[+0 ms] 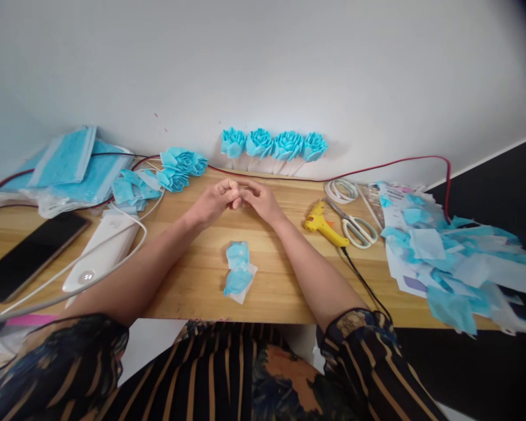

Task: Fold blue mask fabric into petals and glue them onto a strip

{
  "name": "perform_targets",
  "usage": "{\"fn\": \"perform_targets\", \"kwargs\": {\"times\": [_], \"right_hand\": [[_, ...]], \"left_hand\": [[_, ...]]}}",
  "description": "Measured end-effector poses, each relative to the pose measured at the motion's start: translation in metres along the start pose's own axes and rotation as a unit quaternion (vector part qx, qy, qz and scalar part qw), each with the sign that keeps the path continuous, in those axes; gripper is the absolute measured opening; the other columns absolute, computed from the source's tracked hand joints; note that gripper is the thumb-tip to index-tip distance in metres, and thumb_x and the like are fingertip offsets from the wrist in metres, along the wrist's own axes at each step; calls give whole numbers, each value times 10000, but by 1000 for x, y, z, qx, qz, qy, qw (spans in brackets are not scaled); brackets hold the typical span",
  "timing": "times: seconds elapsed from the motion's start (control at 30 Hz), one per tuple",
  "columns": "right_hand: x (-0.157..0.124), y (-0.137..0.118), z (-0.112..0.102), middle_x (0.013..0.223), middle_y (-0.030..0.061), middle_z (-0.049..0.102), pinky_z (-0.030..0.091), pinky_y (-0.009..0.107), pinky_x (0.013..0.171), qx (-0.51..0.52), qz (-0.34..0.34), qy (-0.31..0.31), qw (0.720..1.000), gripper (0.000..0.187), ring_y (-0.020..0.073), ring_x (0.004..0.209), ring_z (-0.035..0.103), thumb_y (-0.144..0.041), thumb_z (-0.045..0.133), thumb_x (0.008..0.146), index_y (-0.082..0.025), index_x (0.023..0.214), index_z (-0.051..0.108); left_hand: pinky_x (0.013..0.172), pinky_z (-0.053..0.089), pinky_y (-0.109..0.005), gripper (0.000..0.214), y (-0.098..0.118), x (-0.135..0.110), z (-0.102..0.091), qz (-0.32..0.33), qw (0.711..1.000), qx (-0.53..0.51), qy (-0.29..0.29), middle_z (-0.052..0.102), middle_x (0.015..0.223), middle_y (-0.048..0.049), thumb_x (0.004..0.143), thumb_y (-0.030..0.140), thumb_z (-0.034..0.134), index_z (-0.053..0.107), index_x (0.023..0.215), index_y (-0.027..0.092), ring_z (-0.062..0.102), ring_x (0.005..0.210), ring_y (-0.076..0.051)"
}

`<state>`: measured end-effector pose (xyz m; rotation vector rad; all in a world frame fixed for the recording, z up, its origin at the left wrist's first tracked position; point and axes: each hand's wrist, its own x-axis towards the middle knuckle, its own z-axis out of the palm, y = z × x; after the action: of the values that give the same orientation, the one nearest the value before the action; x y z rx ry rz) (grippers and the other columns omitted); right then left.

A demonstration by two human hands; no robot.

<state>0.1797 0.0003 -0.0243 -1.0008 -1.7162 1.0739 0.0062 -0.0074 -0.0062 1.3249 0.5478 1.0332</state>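
My left hand (214, 202) and my right hand (260, 200) meet fingertip to fingertip on the wooden table (284, 286), near its far edge. Both have curled fingers; whether anything is between them I cannot make out. A small stack of blue and white cut pieces (239, 272) lies on the table between my forearms, closer to me. Several finished blue fabric roses (272, 144) lean against the wall just beyond my hands. Two more blue roses (180, 166) lie to the left of them.
A yellow glue gun (323, 225) and white-handled scissors (357, 227) lie right of my hands, a tape roll (342, 190) behind. Blue and white scraps (451, 257) cover the right end. On the left are face masks (70, 166), a power bank (105, 248) and a phone (30, 254).
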Motion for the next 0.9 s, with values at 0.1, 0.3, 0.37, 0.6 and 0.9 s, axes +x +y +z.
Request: {"fn": "perform_targets", "kwargs": {"times": [0.1, 0.3, 0.37, 0.6, 0.9], "right_hand": [[1, 0, 1, 852, 6, 743, 533, 296, 707, 43, 15, -11, 999, 571, 177, 758, 673, -645, 681, 816, -230, 1206, 719], [2, 2, 1, 906, 34, 749, 550, 305, 698, 75, 32, -22, 996, 711, 208, 842, 700, -754, 633, 778, -218, 1240, 702], [2, 2, 0, 927, 41, 745, 549, 297, 697, 78, 24, -18, 997, 710, 217, 890, 704, -760, 637, 772, -214, 1219, 713], [1, -6, -2, 801, 16, 736, 508, 293, 669, 81, 19, -24, 996, 686, 184, 747, 682, -740, 690, 753, -207, 1183, 729], [2, -2, -8, 765, 6, 707, 464, 286, 640, 10, 17, 1, 1000, 589, 157, 680, 603, -681, 682, 796, -217, 1153, 743]], "left_hand": [[626, 377, -275, 538, 1, -1, 5, -18, 999, -37, -12, 542, 557, 40, 673, 617, 853, 508, 709, 207, 485, 582, -121], [647, 409, -292, 599, 4, -3, 9, -37, 999, -36, 7, 585, 594, 27, 597, 658, 876, 490, 718, 218, 517, 596, -135], [635, 401, -283, 605, 4, -3, 8, -41, 998, -34, 22, 618, 624, 17, 583, 657, 883, 495, 723, 216, 532, 600, -134], [605, 375, -257, 564, 1, -2, 4, -36, 998, -19, 43, 668, 639, -12, 594, 627, 895, 559, 686, 184, 563, 607, -124], [617, 406, -253, 531, -5, -1, -3, -22, 999, 9, 41, 712, 697, -36, 687, 647, 830, 602, 738, 170, 607, 638, -127]]}}
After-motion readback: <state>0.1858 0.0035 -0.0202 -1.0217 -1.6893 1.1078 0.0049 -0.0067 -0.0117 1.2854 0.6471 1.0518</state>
